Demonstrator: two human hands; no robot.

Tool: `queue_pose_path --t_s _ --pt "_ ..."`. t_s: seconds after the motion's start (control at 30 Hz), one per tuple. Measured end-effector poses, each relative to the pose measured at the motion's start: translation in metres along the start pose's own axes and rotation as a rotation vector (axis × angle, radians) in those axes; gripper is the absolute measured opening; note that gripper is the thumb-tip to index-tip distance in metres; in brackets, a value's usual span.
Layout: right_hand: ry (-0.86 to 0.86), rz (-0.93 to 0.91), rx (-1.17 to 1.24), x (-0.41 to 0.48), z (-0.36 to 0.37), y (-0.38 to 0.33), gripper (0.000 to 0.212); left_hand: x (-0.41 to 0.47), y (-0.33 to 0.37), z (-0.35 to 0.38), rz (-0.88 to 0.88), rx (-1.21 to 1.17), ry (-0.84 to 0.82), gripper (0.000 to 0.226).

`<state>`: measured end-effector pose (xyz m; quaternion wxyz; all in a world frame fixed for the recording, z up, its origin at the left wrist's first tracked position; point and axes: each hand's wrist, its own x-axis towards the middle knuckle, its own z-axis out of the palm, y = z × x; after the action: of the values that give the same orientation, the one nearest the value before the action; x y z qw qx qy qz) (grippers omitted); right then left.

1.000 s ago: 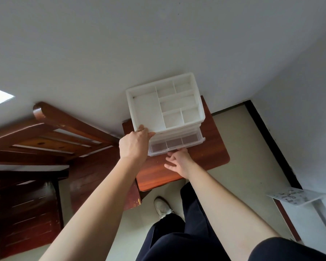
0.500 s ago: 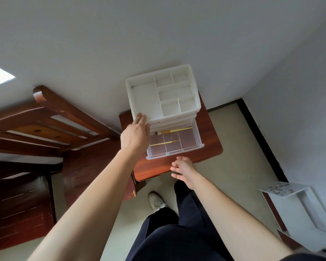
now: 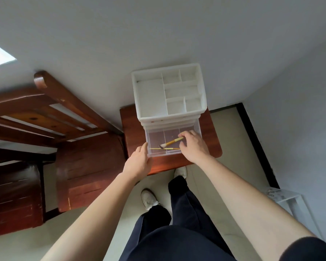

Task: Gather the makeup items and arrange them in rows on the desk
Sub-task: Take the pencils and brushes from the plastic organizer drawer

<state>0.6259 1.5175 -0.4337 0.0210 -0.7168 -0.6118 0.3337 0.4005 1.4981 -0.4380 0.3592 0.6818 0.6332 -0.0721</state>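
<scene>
A white makeup organizer point(image 3: 151, 95) with bare top compartments stands on a small reddish wooden table point(image 3: 213, 144). Its clear bottom drawer point(image 3: 155, 154) is pulled out toward me. Two yellow-handled makeup brushes lie in it: one point(image 3: 170, 142) tilted with its bristles to the left, a thinner one point(image 3: 158, 148) lying flat below it. My right hand point(image 3: 193, 145) reaches into the drawer, fingertips pinching the handle end of the tilted brush. My left hand point(image 3: 139, 162) rests against the drawer's front left corner, steadying it.
A dark wooden chair point(image 3: 45, 117) and bench stand to the left of the table. A white wall rises behind. My legs and white shoes point(image 3: 149, 199) stand on the pale floor below. A white shelf unit point(image 3: 294, 202) sits at the lower right.
The drawer went from nearly shut to fully pulled out. My right hand moved from below the drawer into it and took hold of a brush. My left hand dropped from the organizer's top to the drawer corner.
</scene>
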Motion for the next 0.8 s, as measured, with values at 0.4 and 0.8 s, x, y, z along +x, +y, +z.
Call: queue_pose_path --t_s 0.4,0.8 --pt "-0.165 -0.261 -0.487 0.065 0.028 0.009 0.075 0.004 0.003 0.007 -0.040 0.007 0.046 0.066" --pt "-0.135 -0.132 -0.471 0.070 0.024 -0.010 0.065 0.013 0.002 0.005 -0.030 0.028 0.091 0.055"
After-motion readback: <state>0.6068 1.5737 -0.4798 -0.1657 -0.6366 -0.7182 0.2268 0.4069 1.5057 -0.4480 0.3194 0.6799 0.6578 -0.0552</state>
